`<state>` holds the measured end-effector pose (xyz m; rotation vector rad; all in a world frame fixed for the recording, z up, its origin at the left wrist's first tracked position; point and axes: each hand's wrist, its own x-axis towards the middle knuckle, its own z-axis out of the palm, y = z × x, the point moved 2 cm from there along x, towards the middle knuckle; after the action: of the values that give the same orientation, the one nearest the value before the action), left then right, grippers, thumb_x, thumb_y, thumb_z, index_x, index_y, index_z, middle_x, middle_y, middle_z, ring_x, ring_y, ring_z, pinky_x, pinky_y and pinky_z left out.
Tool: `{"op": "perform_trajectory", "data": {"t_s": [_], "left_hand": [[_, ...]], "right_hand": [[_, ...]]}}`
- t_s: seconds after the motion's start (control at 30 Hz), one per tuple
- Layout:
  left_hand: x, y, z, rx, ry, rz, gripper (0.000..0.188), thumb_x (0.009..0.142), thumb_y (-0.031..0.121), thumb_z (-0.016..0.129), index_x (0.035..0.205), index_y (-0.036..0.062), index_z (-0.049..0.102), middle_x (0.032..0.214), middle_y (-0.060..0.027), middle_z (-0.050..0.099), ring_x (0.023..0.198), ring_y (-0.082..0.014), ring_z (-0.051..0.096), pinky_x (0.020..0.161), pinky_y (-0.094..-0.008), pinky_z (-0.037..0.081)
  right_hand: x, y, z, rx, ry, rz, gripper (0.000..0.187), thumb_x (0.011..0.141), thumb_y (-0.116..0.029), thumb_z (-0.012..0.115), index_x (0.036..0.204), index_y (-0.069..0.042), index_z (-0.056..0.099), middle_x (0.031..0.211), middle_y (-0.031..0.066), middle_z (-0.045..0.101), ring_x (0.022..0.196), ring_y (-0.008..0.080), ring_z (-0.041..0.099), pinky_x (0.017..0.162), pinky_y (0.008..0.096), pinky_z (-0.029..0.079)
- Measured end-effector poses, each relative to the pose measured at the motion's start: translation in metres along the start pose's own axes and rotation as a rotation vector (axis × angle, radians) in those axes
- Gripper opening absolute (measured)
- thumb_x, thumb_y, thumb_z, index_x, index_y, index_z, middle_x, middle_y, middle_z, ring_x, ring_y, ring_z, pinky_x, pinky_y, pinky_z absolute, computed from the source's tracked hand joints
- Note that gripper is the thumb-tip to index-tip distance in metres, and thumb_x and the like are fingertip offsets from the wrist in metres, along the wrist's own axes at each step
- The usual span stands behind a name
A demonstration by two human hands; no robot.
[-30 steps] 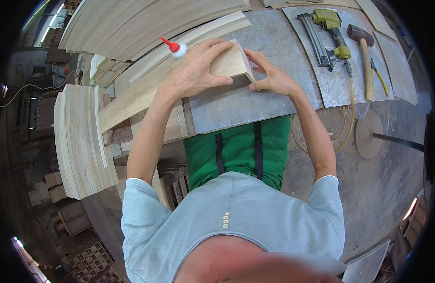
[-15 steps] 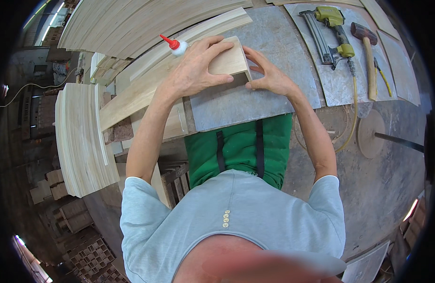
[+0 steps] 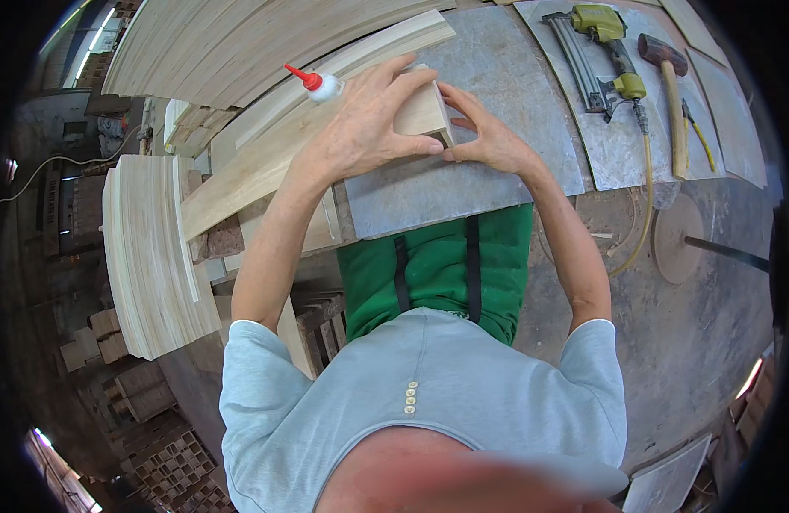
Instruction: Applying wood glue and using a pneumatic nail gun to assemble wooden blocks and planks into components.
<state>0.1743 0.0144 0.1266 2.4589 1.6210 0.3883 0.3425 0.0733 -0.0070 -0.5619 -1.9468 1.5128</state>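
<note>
Left fingers (image 3: pixel 412 84) shifted rightward, spread, gripping board (image 3: pixel 424 111)

Left hand (image 3: pixel 360 120): spread over a wooden piece (image 3: pixel 422 113), thumb along its near edge
Right hand (image 3: pixel 494 141): curled at the piece's right end
Bottle (image 3: pixel 328 89): white, red-tipped, just beside the left hand
Nail gun (image 3: pixel 615 53): green, left of the mallet (image 3: pixel 671 103)

A pale-blue short-sleeved shirt (image 3: pixel 343 385) with four buttons (image 3: pixel 411 398) tops a green garment (image 3: pixel 437 265) with black straps (image 3: pixel 474 265).
</note>
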Motion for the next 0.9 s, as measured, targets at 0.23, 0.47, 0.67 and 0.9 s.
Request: {"op": "perform_trajectory", "data": {"t_s": [0.23, 0.47, 0.67, 0.9], "left_hand": [[0.0047, 0.001, 0.0024, -0.029, -0.032, -0.003, 0.068, 0.068, 0.031, 0.077, 0.128, 0.0128, 0.051, 0.138, -0.0125, 0.04, 0.127, -0.0323, 0.039, 0.104, -0.0432, 0.036], [0.0069, -0.0009, 0.0047, -0.014, -0.025, 0.017, 0.07, 0.066, 0.031, 0.078, 0.127, 0.0117, 0.051, 0.137, -0.0127, 0.041, 0.126, -0.0315, 0.04, 0.103, -0.0431, 0.036], [0.01, -0.0027, 0.0088, -0.049, -0.007, 0.01, 0.081, 0.064, 0.037, 0.079, 0.131, 0.0053, 0.045, 0.134, -0.0151, 0.044, 0.127, -0.0316, 0.039, 0.104, -0.0437, 0.036], [0.0096, 0.0006, 0.0101, -0.076, 0.015, -0.028, 0.087, 0.062, 0.037, 0.08, 0.134, 0.0059, 0.042, 0.132, -0.0147, 0.046, 0.124, -0.0313, 0.041, 0.104, -0.0424, 0.036]], "right_hand": [[-0.0001, -0.0009, -0.0015, 0.01, -0.006, -0.029, 0.097, 0.066, -0.014, 0.078, 0.146, -0.01, 0.023, 0.145, 0.0136, 0.028, 0.133, 0.0291, 0.031, 0.108, 0.042, 0.034], [0.0005, 0.0027, -0.0013, -0.013, -0.002, -0.04, 0.097, 0.065, -0.013, 0.078, 0.146, -0.012, 0.023, 0.145, 0.0126, 0.028, 0.132, 0.0284, 0.032, 0.107, 0.0411, 0.035], [-0.0009, 0.0028, -0.0007, -0.003, 0.002, -0.047, 0.099, 0.064, -0.013, 0.079, 0.146, -0.012, 0.024, 0.146, 0.0123, 0.027, 0.132, 0.0283, 0.031, 0.107, 0.041, 0.035], [-0.0029, 0.002, 0.0, -0.008, -0.003, -0.022, 0.1, 0.063, -0.012, 0.078, 0.146, -0.012, 0.023, 0.146, 0.0119, 0.027, 0.132, 0.0279, 0.031, 0.107, 0.0402, 0.035]]}}
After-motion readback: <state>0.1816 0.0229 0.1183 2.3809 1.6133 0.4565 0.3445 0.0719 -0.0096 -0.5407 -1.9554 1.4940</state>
